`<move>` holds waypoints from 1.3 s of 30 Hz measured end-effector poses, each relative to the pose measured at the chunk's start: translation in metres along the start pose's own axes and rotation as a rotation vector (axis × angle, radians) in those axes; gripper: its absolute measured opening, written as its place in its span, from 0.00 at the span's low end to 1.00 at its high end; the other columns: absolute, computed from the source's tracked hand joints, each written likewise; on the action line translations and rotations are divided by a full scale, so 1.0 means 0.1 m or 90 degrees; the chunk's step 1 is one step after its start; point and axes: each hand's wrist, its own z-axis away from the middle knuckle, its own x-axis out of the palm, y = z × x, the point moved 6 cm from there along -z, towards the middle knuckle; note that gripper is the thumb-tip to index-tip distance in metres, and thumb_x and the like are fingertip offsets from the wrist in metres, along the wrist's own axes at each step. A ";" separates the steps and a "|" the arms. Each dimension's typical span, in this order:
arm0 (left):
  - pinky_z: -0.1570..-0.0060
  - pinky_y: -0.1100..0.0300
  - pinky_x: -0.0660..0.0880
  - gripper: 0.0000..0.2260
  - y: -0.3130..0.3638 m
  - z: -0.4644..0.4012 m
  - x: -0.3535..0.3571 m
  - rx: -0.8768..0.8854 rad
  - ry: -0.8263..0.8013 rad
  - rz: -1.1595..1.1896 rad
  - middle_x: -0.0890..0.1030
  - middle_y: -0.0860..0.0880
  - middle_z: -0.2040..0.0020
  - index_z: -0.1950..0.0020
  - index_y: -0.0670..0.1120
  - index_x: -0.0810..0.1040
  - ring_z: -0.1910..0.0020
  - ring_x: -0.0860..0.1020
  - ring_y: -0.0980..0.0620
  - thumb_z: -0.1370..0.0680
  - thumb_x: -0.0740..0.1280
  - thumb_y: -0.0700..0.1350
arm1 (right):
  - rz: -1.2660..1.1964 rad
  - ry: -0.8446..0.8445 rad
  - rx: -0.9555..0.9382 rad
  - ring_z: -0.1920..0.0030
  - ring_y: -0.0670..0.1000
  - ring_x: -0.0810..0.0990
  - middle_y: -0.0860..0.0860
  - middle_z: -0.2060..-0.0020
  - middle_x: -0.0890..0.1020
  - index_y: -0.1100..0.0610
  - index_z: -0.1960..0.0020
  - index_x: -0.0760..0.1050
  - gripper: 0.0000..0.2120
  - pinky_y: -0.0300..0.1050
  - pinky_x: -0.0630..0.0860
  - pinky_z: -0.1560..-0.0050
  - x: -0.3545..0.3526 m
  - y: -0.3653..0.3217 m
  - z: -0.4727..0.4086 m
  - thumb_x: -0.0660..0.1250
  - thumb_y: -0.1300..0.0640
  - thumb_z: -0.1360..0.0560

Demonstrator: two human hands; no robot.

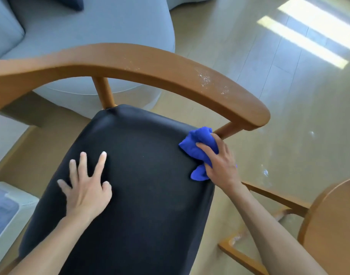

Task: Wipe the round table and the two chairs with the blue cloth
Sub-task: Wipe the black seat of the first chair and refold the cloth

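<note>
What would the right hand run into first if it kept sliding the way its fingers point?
Probably the wooden post under the chair's curved armrest. The right hand holds the blue cloth at the seat's far right edge, the cloth nearly touching that post; depth is uncertain.

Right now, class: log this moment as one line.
right hand wipes seat edge with blue cloth | left hand flat on seat

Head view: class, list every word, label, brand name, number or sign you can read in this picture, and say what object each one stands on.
None: no readable text shows anywhere.
Blue cloth: no tag or label shows.
Chair's curved wooden rail: only pale specks, no lettering.
Black seat: plain.
White box at the lower left: bluish shapes on top, too blurred to tell if any are writing.
</note>
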 end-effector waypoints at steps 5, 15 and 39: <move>0.32 0.30 0.48 0.41 0.37 -0.01 0.18 0.075 -0.055 -0.063 0.29 0.49 0.25 0.27 0.66 0.33 0.26 0.30 0.42 0.29 0.57 0.72 | -0.157 0.087 0.206 0.34 0.56 0.69 0.53 0.31 0.68 0.51 0.37 0.77 0.26 0.51 0.69 0.36 0.05 0.15 0.26 0.64 0.71 0.31; 0.34 0.28 0.52 0.43 0.34 -0.09 0.27 0.077 -0.033 -0.109 0.31 0.47 0.25 0.25 0.65 0.38 0.26 0.32 0.40 0.32 0.58 0.75 | -0.228 0.174 0.455 0.38 0.53 0.73 0.46 0.36 0.67 0.50 0.38 0.76 0.25 0.48 0.70 0.40 0.29 -0.18 1.26 0.67 0.69 0.32; 0.34 0.28 0.51 0.42 0.30 -0.05 0.11 0.155 -0.126 -0.059 0.32 0.46 0.24 0.24 0.63 0.41 0.26 0.33 0.38 0.28 0.66 0.65 | 0.036 -0.065 0.071 0.59 0.58 0.76 0.56 0.43 0.79 0.51 0.48 0.81 0.22 0.48 0.73 0.63 0.64 -2.04 1.70 0.67 0.56 0.42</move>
